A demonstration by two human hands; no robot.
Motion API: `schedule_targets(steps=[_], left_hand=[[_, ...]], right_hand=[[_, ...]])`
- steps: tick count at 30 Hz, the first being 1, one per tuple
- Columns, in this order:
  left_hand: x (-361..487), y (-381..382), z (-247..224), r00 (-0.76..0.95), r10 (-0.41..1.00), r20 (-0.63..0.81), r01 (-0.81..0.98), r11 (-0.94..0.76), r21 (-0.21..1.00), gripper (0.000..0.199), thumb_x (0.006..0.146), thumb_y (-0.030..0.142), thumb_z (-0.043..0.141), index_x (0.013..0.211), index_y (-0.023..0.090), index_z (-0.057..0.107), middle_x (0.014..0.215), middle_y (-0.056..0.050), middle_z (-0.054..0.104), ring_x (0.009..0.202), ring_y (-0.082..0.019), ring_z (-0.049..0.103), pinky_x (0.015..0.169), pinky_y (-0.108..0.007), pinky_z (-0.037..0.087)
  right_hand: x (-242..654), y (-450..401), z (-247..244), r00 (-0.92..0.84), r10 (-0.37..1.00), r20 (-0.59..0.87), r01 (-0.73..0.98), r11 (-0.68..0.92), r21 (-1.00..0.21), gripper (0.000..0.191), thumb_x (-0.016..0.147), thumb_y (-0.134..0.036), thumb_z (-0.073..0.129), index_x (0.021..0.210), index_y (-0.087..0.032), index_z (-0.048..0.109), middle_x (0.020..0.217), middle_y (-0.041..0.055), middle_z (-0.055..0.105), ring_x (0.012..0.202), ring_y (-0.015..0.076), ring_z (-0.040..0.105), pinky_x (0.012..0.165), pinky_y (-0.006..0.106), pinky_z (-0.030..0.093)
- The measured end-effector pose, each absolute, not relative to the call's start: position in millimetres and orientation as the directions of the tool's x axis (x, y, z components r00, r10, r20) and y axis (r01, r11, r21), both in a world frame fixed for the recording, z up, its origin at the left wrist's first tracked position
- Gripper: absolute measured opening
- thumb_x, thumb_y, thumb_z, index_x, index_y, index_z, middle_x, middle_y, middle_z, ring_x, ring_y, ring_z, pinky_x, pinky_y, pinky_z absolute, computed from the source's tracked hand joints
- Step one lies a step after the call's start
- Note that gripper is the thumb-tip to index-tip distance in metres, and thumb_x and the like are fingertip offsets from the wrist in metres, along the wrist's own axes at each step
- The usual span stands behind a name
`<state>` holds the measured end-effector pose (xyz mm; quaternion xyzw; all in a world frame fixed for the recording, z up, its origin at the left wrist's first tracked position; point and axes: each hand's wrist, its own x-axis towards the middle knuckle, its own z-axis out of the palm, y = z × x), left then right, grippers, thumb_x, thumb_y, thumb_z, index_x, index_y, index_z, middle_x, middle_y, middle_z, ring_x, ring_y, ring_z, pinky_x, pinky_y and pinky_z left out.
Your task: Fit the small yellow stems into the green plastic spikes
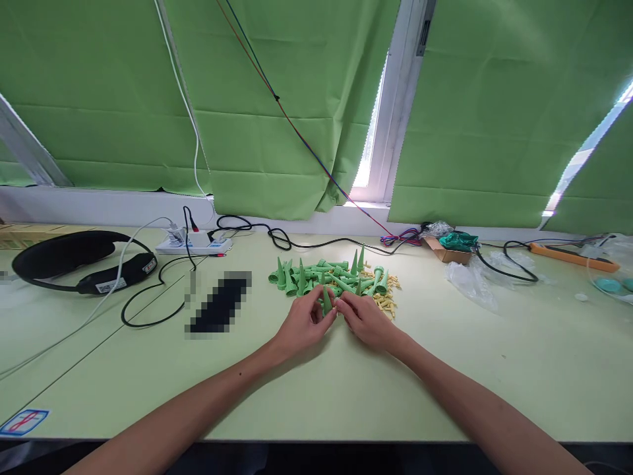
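Observation:
My left hand [307,320] is closed around a green plastic cone [327,303], which stands upright with its tip pointing up. Close beside it, my right hand [364,319] has its thumb and fingers pinched together at the cone's side. What lies between those fingers is too small to make out. Just beyond both hands spreads a heap of green cone-shaped pieces [316,272], some standing and others lying down. Small yellow pieces [388,303] lie scattered at the heap's right side, near my right hand.
A black headband-like device [116,272], a power strip [195,244] and a pixelated dark patch [220,307] are on the left. Black cable [316,245] runs along the back. To the right stand a small cardboard box [448,252], plastic bags [472,284] and an orange-edged device [573,257].

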<state>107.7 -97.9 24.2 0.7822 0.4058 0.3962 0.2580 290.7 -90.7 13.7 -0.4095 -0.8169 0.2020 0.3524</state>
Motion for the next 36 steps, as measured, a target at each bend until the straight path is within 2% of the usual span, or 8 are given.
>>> schedule_targets(steps=[6,11,14,17,23,26,30,36], left_hand=[[107,-97,22,0.351,0.839,0.416,0.458,-0.541,0.705,0.017,0.089,0.035,0.057,0.095,0.019,0.052,0.056,0.007,0.047,0.048,-0.009,0.045,0.047,-0.021,0.034],[106,-98,21,0.398,0.826,0.399,0.431,-0.552,0.714,0.018,0.088,0.032,0.057,0.099,0.019,0.051,0.068,0.003,0.055,0.053,-0.010,0.051,0.048,-0.021,0.040],[106,-99,21,0.434,0.811,0.392,0.420,-0.567,0.709,0.017,0.087,0.029,0.057,0.101,0.020,0.052,0.066,0.004,0.054,0.054,-0.011,0.052,0.049,-0.022,0.042],[107,-100,23,0.433,0.809,0.398,0.415,-0.571,0.708,0.020,0.085,0.025,0.058,0.104,0.020,0.053,0.067,0.003,0.054,0.056,-0.011,0.054,0.051,-0.021,0.044],[108,-101,28,0.279,0.872,0.402,0.333,-0.481,0.811,0.026,0.088,0.031,0.057,0.112,0.023,0.051,0.097,-0.004,0.062,0.074,-0.014,0.064,0.052,-0.021,0.049],[107,-100,30,0.209,0.908,0.362,0.251,-0.408,0.878,0.023,0.093,0.044,0.050,0.098,0.021,0.051,0.081,-0.001,0.059,0.063,-0.013,0.061,0.045,-0.020,0.045],[107,-96,28,0.273,0.913,0.302,0.215,-0.364,0.907,0.041,0.097,0.051,0.041,0.075,0.018,0.051,0.057,0.002,0.052,0.046,-0.009,0.049,0.043,-0.022,0.040],[108,-95,19,0.347,0.915,0.204,0.192,-0.282,0.940,0.042,0.095,0.052,0.045,0.071,0.019,0.049,0.051,0.003,0.051,0.043,-0.010,0.047,0.044,-0.023,0.037]], right_hand=[[290,-90,13,-0.368,0.814,0.450,0.536,0.581,-0.613,0.033,0.100,-0.037,0.038,0.070,-0.022,0.041,0.060,-0.0029,0.048,0.054,0.0127,0.040,0.054,0.026,0.027],[290,-90,13,-0.374,0.814,0.444,0.546,0.580,-0.604,0.034,0.098,-0.030,0.036,0.065,-0.021,0.034,0.055,-0.0044,0.041,0.051,0.0115,0.034,0.053,0.027,0.024],[289,-89,12,-0.359,0.830,0.427,0.550,0.557,-0.622,0.036,0.096,-0.027,0.036,0.061,-0.021,0.028,0.052,-0.0052,0.033,0.051,0.0110,0.028,0.052,0.027,0.021],[289,-87,12,-0.323,0.847,0.422,0.539,0.532,-0.654,0.036,0.096,-0.030,0.036,0.061,-0.021,0.030,0.053,-0.0050,0.035,0.052,0.0109,0.030,0.052,0.027,0.022],[289,-87,14,-0.197,0.855,0.479,0.469,0.511,-0.720,0.039,0.099,-0.040,0.038,0.065,-0.021,0.035,0.057,-0.0045,0.041,0.052,0.0110,0.035,0.052,0.025,0.027],[289,-88,14,-0.167,0.859,0.483,0.413,0.506,-0.757,0.037,0.100,-0.043,0.038,0.070,-0.022,0.037,0.055,-0.0052,0.041,0.050,0.0114,0.036,0.050,0.025,0.028],[290,-90,15,-0.171,0.854,0.492,0.357,0.519,-0.777,0.035,0.101,-0.045,0.036,0.074,-0.023,0.039,0.055,-0.0054,0.042,0.048,0.0117,0.039,0.049,0.025,0.031],[291,-93,18,-0.256,0.841,0.477,0.307,0.539,-0.784,0.031,0.102,-0.043,0.037,0.077,-0.023,0.040,0.057,-0.0054,0.044,0.049,0.0119,0.042,0.051,0.025,0.034]])
